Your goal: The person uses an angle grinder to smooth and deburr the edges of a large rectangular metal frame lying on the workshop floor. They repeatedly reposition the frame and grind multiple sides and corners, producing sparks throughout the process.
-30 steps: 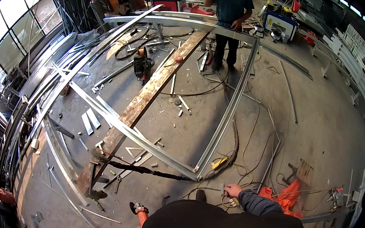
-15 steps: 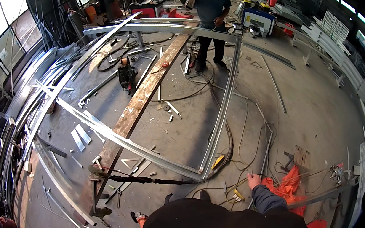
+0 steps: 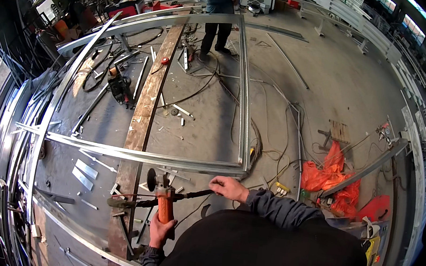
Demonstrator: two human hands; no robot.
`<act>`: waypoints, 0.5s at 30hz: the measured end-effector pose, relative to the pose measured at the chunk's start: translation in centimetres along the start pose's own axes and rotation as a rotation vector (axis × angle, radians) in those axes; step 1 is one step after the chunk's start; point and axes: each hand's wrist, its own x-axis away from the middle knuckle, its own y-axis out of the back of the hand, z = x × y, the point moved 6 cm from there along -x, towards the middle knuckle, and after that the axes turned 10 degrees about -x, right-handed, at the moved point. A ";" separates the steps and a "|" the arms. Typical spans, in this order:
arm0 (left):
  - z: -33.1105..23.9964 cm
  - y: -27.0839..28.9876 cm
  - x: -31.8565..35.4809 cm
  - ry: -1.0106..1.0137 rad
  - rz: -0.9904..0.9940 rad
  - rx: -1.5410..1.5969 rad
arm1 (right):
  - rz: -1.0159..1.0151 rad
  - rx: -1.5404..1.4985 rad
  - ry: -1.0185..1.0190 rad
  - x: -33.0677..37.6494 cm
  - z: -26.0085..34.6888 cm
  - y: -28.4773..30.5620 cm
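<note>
My left hand (image 3: 161,231) is wrapped round the lower body of an orange angle grinder (image 3: 164,204), its dark disc turned up toward the metal frame. My right hand (image 3: 231,188) is in front of me with curled fingers, right at a black wrapped cable (image 3: 191,195). Whether the fingers grip that cable or something small is hidden. Just beyond both hands lies the near rail of a large silvery rectangular metal frame (image 3: 166,160); neither hand touches it. A long worn wooden plank (image 3: 149,97) runs beneath the frame.
A person (image 3: 219,15) stands at the frame's far side. Orange sheeting (image 3: 329,172) and trailing cables lie to the right. Long metal profiles (image 3: 5,159) are stacked at the left. Metal offcuts (image 3: 84,172) litter the floor. A red tape measure (image 3: 165,60) sits on the plank.
The grinder has come up into view in my left hand. My right hand has moved left, from beside the orange sheeting to the black cable. The view has shifted too.
</note>
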 end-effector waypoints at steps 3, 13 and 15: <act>-7.2 -1.1 -3.2 -0.222 0.087 -0.008 | 0.092 -0.030 0.044 -2.0 1.8 -5.6; -17.5 -14.6 -4.7 -0.472 0.514 -0.291 | -0.414 -1.123 0.051 0.1 -0.7 1.4; -18.7 -15.0 -6.5 -0.586 0.558 -0.279 | -0.442 -1.229 0.102 -0.8 0.3 2.9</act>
